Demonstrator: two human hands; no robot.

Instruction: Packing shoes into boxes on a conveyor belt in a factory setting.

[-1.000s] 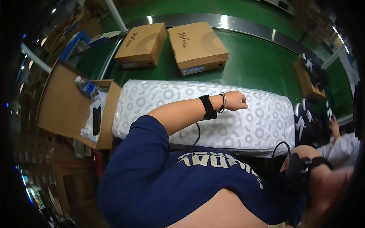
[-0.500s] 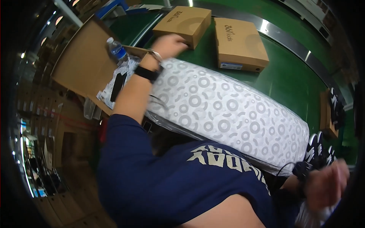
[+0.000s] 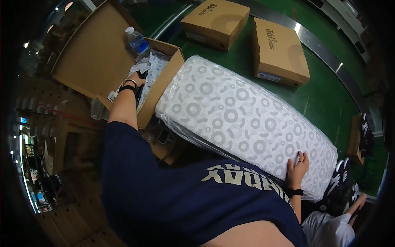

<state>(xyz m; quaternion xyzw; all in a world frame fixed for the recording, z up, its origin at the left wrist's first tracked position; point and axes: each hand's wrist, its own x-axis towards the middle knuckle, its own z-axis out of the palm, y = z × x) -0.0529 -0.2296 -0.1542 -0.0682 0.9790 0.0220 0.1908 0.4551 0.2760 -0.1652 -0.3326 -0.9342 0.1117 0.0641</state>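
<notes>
My left hand [image 3: 135, 79] reaches into an open cardboard box [image 3: 166, 84] filled with small white printed packets [image 3: 154, 66]. Its fingers are bent around a flat black object [image 3: 142, 75], partly hidden by the hand. A water bottle [image 3: 138, 41] with a blue label leans inside the box, beyond that hand. My right hand [image 3: 299, 168] lies open, fingers apart, on the near right part of a long stack of white wrapping paper [image 3: 238, 107] with grey rings and dashes. Clear plastic film covers the stack's sides.
Two closed brown shoe boxes [image 3: 216, 20] [image 3: 282, 53] rest on the green belt [image 3: 325, 99] behind the stack. Black-and-white shoes [image 3: 339, 177] stand off its right end. At the lower right, another person's white sleeve [image 3: 327, 228] and hand [image 3: 361, 201] show.
My left hand has moved from beside the far shoe box leftward into the open box. My right hand has come in from beyond the stack's right end onto the paper.
</notes>
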